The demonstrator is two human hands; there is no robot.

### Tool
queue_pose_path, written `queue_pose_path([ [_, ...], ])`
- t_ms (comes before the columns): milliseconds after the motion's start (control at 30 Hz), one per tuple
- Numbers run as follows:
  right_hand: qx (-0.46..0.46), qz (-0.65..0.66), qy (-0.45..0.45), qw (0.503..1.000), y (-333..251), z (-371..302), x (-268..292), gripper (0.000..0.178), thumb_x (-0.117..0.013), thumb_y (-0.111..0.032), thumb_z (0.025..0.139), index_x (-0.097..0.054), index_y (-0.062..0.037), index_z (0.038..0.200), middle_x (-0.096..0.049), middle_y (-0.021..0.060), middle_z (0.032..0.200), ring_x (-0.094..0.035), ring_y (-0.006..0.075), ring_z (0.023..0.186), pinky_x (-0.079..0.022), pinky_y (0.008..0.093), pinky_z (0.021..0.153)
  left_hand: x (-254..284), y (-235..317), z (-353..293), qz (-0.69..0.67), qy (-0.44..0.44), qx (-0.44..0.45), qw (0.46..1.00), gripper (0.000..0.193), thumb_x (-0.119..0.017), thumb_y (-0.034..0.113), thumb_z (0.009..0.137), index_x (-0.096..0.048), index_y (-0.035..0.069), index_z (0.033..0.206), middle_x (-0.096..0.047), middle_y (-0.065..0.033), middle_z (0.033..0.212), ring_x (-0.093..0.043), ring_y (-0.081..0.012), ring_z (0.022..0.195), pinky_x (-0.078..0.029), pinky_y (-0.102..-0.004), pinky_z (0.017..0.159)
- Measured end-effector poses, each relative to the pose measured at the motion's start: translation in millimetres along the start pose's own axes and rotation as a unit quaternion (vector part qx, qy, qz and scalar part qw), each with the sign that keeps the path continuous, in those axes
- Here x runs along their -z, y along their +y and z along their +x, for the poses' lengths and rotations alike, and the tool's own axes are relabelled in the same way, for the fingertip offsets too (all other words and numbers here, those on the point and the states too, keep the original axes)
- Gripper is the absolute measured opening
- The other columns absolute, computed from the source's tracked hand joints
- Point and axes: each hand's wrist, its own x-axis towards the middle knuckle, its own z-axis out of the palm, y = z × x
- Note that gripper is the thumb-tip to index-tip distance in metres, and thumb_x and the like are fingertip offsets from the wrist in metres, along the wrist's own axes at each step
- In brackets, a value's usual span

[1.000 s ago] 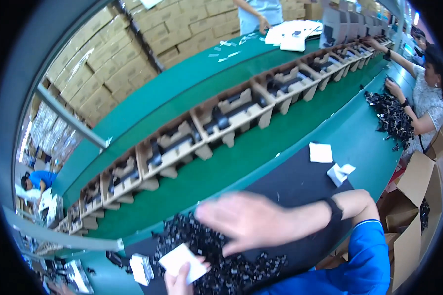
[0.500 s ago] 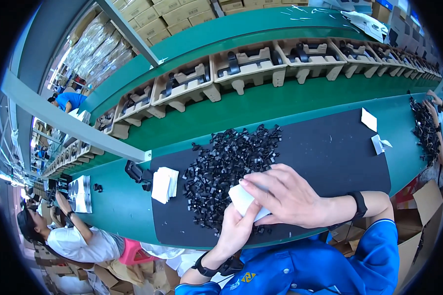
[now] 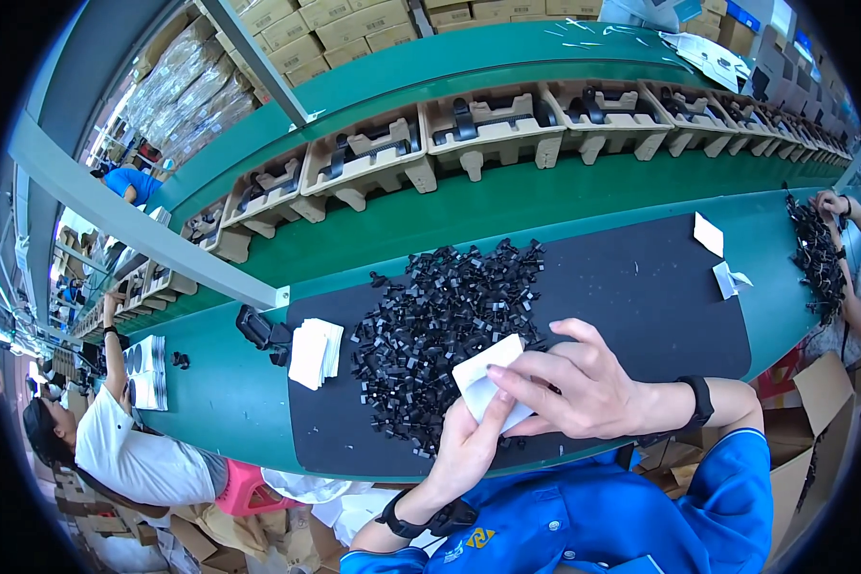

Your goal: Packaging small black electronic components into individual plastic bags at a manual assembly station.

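My left hand point(image 3: 467, 442) grips a small white card point(image 3: 483, 375), or a thin stack of such cards, tilted above the near edge of the black mat. My right hand point(image 3: 584, 385) is bent over the card's right side, a fingertip against its face. Something dark shows between the right fingers; whether it is a small part or the mat behind, I cannot tell. Just beyond and left of my hands spreads a heap of small black plastic parts point(image 3: 440, 330). A stack of white cards point(image 3: 314, 354) lies left of the heap.
Two loose white pieces point(image 3: 708, 234) lie on the mat's far right. Behind the table runs a row of brown moulded trays point(image 3: 493, 143) holding black parts. A grey metal post point(image 3: 153, 225) crosses at left. Co-workers sit at left and reach in at far right; an open carton point(image 3: 823, 411) stands right.
My right hand has lifted partly off the card, uncovering more of its face. The card is turned more upright in my left hand. The left co-worker's arm has swung up toward the trays.
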Motion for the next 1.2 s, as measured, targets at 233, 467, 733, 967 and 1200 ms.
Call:
queue_pose_path([
  [233,-0.103,0.274,-0.126,0.948,17,22,27,0.034,-0.069,-0.036,0.077,-0.064,-0.0091,0.097,-0.054,0.0029,0.095,-0.046,0.0183,0.085,-0.044,0.0351,0.075,3,4,6,0.051,-0.048,0.051,0.996,0.028,-0.046,0.011,0.097,-0.051,-0.003,0.120,-0.063,-0.0109,0.104,-0.062,-0.0170,0.096,-0.050,-0.0271,0.081],
  [467,-0.103,0.365,-0.327,0.865,32,25,15,0.022,-0.059,-0.010,0.080,-0.050,-0.0019,0.098,-0.057,0.0120,0.081,-0.060,0.0266,0.072,-0.046,0.0371,0.051,21,-9,16,0.280,-0.009,-0.001,0.960,0.045,-0.066,0.007,0.083,-0.050,-0.003,0.124,-0.063,-0.0108,0.108,-0.062,-0.0160,0.097,-0.049,-0.0277,0.085],
  [733,-0.033,0.421,-0.314,0.851,53,24,-13,0.026,-0.058,-0.009,0.081,-0.046,-0.0034,0.103,-0.056,0.0151,0.069,-0.062,0.0287,0.062,-0.047,0.0386,0.043,40,-1,52,0.103,-0.177,0.131,0.970,0.055,-0.080,0.010,0.070,-0.056,-0.002,0.118,-0.064,-0.0072,0.111,-0.060,-0.0103,0.095,-0.050,-0.0273,0.084],
  [967,0.059,0.022,-0.179,0.982,152,16,-89,0.028,-0.058,-0.011,0.076,-0.061,-0.0101,0.104,-0.054,0.0041,0.102,-0.058,0.0183,0.078,-0.049,0.0274,0.049,65,4,51,0.241,-0.036,0.041,0.969,0.052,-0.082,0.001,0.064,-0.061,0.000,0.112,-0.069,-0.0061,0.086,-0.065,-0.0109,0.076,-0.053,-0.0240,0.070],
  [1200,0.178,-0.005,-0.240,0.954,164,8,-121,0.009,-0.055,-0.013,0.078,-0.059,-0.0055,0.082,-0.051,0.0052,0.078,-0.057,0.0173,0.072,-0.048,0.0298,0.047,73,12,47,0.335,-0.060,-0.121,0.933,0.048,-0.079,0.003,0.065,-0.064,0.003,0.110,-0.069,-0.0090,0.093,-0.067,-0.0180,0.078,-0.054,-0.0270,0.071],
])
